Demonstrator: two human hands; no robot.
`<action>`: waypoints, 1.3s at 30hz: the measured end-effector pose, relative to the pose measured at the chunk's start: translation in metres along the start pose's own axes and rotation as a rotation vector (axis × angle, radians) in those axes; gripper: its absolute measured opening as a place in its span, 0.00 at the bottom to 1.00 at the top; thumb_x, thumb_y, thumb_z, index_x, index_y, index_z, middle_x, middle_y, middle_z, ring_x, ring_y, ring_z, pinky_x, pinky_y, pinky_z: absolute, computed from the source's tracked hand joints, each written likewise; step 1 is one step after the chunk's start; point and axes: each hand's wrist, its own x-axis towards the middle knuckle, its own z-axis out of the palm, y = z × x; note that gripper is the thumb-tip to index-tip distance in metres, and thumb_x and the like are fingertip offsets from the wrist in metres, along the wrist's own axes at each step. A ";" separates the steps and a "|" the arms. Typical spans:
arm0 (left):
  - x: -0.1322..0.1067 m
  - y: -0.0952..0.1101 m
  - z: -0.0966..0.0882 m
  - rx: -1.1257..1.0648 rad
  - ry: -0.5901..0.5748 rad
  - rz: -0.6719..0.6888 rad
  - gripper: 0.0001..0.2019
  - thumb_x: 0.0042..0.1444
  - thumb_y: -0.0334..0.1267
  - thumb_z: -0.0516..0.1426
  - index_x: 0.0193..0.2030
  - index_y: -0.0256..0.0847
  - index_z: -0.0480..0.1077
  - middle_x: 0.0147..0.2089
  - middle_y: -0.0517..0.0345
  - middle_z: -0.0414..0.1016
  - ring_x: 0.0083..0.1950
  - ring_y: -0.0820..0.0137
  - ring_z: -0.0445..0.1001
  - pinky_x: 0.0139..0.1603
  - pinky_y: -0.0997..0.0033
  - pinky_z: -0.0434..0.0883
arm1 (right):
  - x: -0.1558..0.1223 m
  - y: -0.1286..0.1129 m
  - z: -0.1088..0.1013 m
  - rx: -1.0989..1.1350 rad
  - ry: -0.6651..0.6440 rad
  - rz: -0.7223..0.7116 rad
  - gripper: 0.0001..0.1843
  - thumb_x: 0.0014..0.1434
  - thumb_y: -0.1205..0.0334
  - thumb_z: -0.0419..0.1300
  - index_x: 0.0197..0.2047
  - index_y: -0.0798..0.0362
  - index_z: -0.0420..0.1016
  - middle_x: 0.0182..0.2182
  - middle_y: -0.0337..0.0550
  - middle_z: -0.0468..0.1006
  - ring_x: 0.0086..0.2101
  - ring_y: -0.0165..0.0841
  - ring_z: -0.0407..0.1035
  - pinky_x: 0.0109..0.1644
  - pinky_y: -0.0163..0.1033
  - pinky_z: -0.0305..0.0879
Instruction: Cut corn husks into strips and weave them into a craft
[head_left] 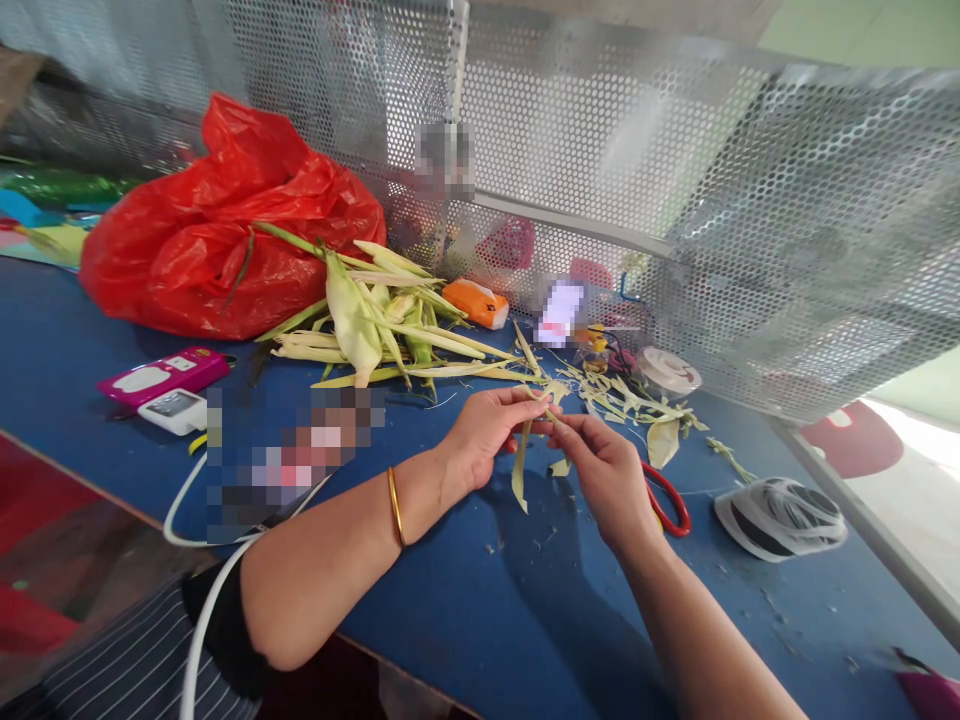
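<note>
Both my hands meet over the blue table [465,600], pinching a pale yellow-green leaf strip [520,470] that hangs down between them. My left hand [484,430], with a gold bangle on the wrist, grips the strip's upper part with closed fingers. My right hand [600,465] pinches the same strip from the right. Just behind the right hand lie red-handled scissors [667,505]. A pile of long pale leaves [382,325] lies behind the hands.
A red plastic bag [217,230] sits at the back left. Cut leaf scraps [637,405] litter the table's back right, near a white roll [667,372]. A pink device [165,372] lies left, a bagged black-and-white item [780,515] right. Perforated metal screens [750,200] wall the back.
</note>
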 end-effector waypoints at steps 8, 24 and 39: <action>0.001 -0.001 0.002 0.051 0.057 0.066 0.04 0.52 0.32 0.61 0.29 0.34 0.77 0.36 0.50 0.80 0.28 0.77 0.73 0.22 0.80 0.56 | -0.004 -0.010 -0.003 -0.185 0.056 -0.075 0.15 0.58 0.53 0.59 0.26 0.52 0.74 0.22 0.36 0.73 0.25 0.30 0.63 0.32 0.36 0.57; 0.002 0.000 -0.002 0.054 0.042 0.060 0.05 0.49 0.35 0.64 0.27 0.35 0.76 0.37 0.51 0.80 0.26 0.79 0.70 0.20 0.79 0.54 | -0.004 -0.014 -0.003 -0.191 0.052 -0.098 0.13 0.59 0.53 0.57 0.29 0.52 0.75 0.24 0.38 0.76 0.28 0.33 0.67 0.34 0.37 0.61; 0.004 0.004 -0.007 -0.341 -0.176 -0.292 0.05 0.51 0.29 0.64 0.36 0.35 0.74 0.31 0.59 0.76 0.21 0.84 0.67 0.14 0.84 0.49 | 0.000 -0.006 -0.004 -0.169 0.107 -0.317 0.11 0.61 0.54 0.60 0.42 0.47 0.82 0.40 0.46 0.80 0.43 0.40 0.73 0.49 0.46 0.67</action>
